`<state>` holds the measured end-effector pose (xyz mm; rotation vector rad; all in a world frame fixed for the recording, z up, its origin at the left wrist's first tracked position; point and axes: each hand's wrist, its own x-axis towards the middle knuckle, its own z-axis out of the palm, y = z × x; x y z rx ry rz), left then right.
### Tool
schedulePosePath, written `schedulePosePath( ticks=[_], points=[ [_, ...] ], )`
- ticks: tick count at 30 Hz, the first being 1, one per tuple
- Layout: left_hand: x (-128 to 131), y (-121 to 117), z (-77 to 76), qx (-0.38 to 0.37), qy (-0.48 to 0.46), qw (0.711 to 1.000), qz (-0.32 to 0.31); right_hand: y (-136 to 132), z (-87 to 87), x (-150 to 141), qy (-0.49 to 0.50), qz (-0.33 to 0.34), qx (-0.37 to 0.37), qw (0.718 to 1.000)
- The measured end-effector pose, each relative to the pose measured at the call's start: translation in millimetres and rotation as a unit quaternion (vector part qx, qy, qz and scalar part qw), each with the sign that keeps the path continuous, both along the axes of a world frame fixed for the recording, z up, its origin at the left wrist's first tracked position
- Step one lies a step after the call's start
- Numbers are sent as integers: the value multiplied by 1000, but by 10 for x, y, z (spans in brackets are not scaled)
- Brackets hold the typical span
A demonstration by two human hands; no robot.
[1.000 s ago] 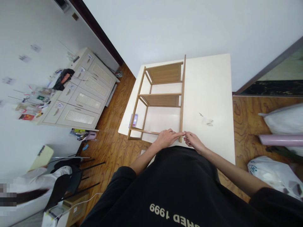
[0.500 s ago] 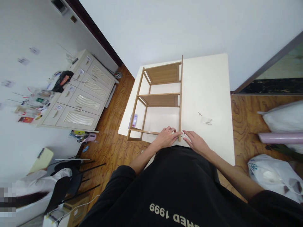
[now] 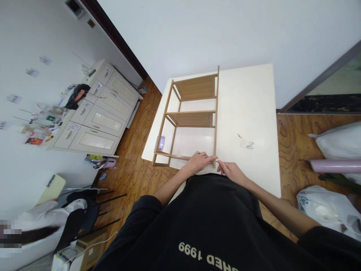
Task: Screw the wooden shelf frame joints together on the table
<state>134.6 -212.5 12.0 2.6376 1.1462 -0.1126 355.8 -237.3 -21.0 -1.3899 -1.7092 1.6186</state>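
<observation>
A wooden shelf frame (image 3: 216, 128) lies on its side on the white table (image 3: 248, 98), with two slatted or panelled shelves in it. My left hand (image 3: 199, 162) is closed around the frame's near right corner, its fingertips at the end of the long side rail. Just right of that rail, my right hand (image 3: 229, 170) is pinched, its fingertips close against the rail's outer face. A thin metal piece seems to sit between those fingertips; most of it is hidden.
Small metal parts and a clear plastic bag (image 3: 248, 144) lie right of the frame. A small purple-and-white box (image 3: 161, 143) is at the left. White cabinets (image 3: 96, 116) stand left; plastic bags (image 3: 324, 210) and a pinkish roll (image 3: 335, 166) lie right. A seated person (image 3: 42, 218) is lower left.
My right hand's fingers have gone from spread around a thin metal piece to pinched together beside the rail. The left hand stays on the frame's corner. The view has shifted slightly.
</observation>
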Motion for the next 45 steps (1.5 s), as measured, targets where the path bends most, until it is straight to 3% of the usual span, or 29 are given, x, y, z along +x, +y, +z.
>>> schedulePosePath(
  ticks=[2, 5, 7, 9, 13, 15, 17, 19, 22, 25, 27, 31, 33, 35, 38, 41, 43, 45],
  points=[
    [10, -4, -3, 2, 0, 1000, 0, -15, 62, -49, 74, -41, -136, 987],
    [30, -11, -16, 9, 2, 1000, 4, 18, 119, -112, 196, -94, -330, 919],
    [41, -12, -24, 13, 2, 1000, 8, 42, 142, -132, 227, -112, -389, 886],
    [46, -11, -29, 16, 0, 1000, 8, 40, 156, -118, 216, -117, -380, 892],
    [48, -9, -33, 16, -5, 1000, 7, -40, 153, 28, 159, -90, -246, 952],
    [49, -9, -31, 13, -4, 1000, 13, -97, 143, 127, 83, -77, -123, 986],
    [52, -8, -23, 8, -1, 1000, 15, -141, 130, 200, -9, -44, 38, 998],
    [56, -5, -10, 4, 4, 1000, 13, -152, 106, 231, -78, 10, 206, 975],
    [55, 0, 7, -1, 14, 1000, 6, -85, 49, 221, -139, 83, 399, 903],
    [46, 2, 14, -5, 18, 1000, 5, 40, -2, 206, -159, 121, 476, 856],
    [38, 0, 14, -3, 19, 1000, 3, 111, -3, 200, -142, 138, 471, 860],
    [33, -10, 8, 13, 17, 1000, 2, 185, 88, 135, -97, 88, 342, 931],
    [37, -14, 2, 24, 17, 1000, 2, 213, 148, 70, -74, 29, 218, 973],
    [40, -15, -7, 31, 17, 999, 2, 252, 184, -2, -33, -25, 72, 997],
    [33, -11, -23, 27, 20, 999, 2, 321, 167, -85, 65, -91, -144, 983],
    [17, -7, -39, 21, 23, 999, 0, 364, 96, -117, 159, -106, -313, 931],
    [8, -5, -45, 20, 25, 999, 0, 366, 52, -121, 192, -94, -362, 907],
    [3, -3, -44, 19, 22, 1000, 1, 342, 25, -122, 184, -99, -340, 917]
  ],
)
